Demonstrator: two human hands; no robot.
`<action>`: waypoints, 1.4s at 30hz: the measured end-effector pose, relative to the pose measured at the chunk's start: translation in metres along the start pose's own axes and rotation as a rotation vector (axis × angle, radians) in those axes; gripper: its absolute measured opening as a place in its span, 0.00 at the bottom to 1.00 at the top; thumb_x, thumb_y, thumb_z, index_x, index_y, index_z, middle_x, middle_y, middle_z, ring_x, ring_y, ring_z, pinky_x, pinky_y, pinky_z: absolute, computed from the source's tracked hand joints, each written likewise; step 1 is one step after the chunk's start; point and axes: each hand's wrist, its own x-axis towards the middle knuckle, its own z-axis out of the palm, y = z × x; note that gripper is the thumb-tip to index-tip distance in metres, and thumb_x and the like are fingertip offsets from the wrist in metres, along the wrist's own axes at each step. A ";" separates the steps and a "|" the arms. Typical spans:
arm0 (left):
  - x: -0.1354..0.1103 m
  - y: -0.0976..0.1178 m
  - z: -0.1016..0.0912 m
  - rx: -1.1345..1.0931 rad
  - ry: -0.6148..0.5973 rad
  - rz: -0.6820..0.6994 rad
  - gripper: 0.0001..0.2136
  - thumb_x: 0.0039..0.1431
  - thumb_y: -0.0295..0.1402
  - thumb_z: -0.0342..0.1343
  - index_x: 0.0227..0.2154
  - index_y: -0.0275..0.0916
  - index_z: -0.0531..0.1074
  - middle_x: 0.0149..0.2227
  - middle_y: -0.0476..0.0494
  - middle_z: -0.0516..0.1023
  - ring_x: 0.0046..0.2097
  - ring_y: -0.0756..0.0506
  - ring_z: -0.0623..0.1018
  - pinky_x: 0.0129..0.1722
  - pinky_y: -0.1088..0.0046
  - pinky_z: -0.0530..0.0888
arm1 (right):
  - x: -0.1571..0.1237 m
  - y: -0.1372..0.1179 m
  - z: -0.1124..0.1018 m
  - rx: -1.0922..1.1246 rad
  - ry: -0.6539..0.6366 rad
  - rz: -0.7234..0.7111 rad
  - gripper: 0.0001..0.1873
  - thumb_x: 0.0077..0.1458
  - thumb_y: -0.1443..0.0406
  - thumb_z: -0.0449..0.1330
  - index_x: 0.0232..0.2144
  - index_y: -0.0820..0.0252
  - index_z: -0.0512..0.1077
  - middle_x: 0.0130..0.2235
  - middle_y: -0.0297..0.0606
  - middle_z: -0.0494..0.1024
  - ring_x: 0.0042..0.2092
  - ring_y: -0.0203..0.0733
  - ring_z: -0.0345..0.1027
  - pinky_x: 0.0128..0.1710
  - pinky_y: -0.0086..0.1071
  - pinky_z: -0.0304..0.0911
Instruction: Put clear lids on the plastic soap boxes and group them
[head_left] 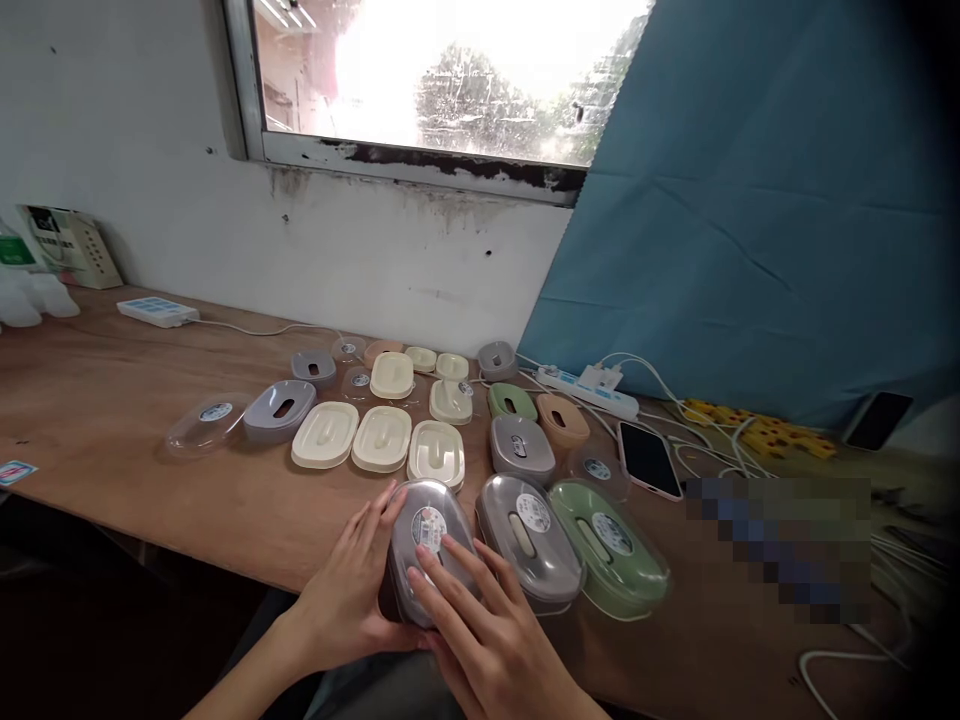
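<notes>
A grey oval plastic box (409, 550) with a clear lid and a round sticker is held at the table's near edge. My left hand (349, 585) grips its left side, with the thumb along the near end. Across the lid and right side lie the fingers of my right hand (487, 630), closed around the box. Just right of it sit a second grey box (551, 560) with a pale oval insert under its clear lid, and a green box (637, 575) of the same kind.
Several cream trays (325, 436), grey bases (279, 412), clear lids (202, 428) and a peach base (562, 418) spread behind the box. A phone (649, 461), a power strip (589, 390) and tangled cables lie on the right. Bottles (52, 295) stand far left.
</notes>
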 end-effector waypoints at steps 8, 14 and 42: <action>0.001 0.001 -0.005 -0.031 0.001 0.010 0.52 0.42 0.46 0.64 0.62 0.44 0.33 0.64 0.32 0.47 0.64 0.34 0.50 0.59 0.48 0.58 | -0.006 -0.004 0.013 -0.003 0.060 0.071 0.22 0.54 0.67 0.51 0.52 0.63 0.67 0.58 0.37 0.66 0.60 0.53 0.54 0.56 0.49 0.54; -0.002 -0.005 -0.007 -0.137 0.018 -0.030 0.42 0.52 0.42 0.58 0.62 0.48 0.35 0.65 0.38 0.47 0.65 0.39 0.52 0.60 0.52 0.59 | -0.012 -0.002 0.013 -0.140 0.096 0.145 0.22 0.54 0.67 0.52 0.52 0.59 0.67 0.55 0.35 0.70 0.56 0.48 0.60 0.56 0.42 0.47; 0.066 -0.083 -0.078 0.600 0.123 -0.473 0.23 0.54 0.43 0.48 0.49 0.35 0.68 0.56 0.30 0.66 0.57 0.28 0.62 0.53 0.39 0.53 | -0.054 0.038 0.000 -0.374 0.075 0.479 0.16 0.60 0.61 0.49 0.47 0.45 0.70 0.52 0.39 0.73 0.52 0.54 0.65 0.51 0.53 0.54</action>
